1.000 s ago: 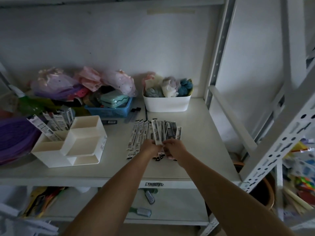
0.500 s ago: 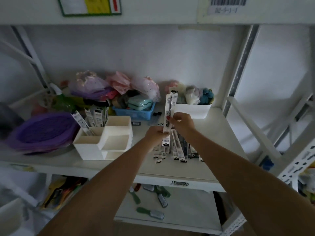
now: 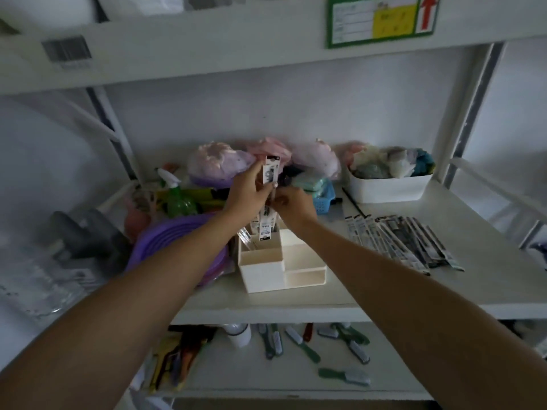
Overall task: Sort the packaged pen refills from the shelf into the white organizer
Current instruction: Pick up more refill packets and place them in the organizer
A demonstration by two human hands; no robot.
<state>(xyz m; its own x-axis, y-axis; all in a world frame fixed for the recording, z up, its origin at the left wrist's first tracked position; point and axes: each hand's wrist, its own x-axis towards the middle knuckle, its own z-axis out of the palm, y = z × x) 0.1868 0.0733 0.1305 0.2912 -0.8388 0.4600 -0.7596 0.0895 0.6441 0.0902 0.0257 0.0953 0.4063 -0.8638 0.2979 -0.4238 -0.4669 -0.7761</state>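
1. Far left on the shelf, a purple basin sits touching the organizer's left side, with a green spray bottle just behind it.
2. My left hand is up above the white organizer, fingers pinched around a packaged pen refill near its top.
3. That refill stands upright, its lower end down at the organizer's tall back-left compartment; a few other packets are in there too, though I can't count them.
4. My right hand is right beside the left, fingers curled against the same packet lower down, gripping it from the right.
5. The organizer's lower front compartments show only bare white walls.
6. Behind my hands, bagged pink and lilac bundles are heaped along the back wall, with a blue basket beside them.
7. Further right, a white tub of cloth pieces sits at the back.
8. In front of the tub, the remaining refill packets lie fanned flat on the shelf, well apart from the organizer.
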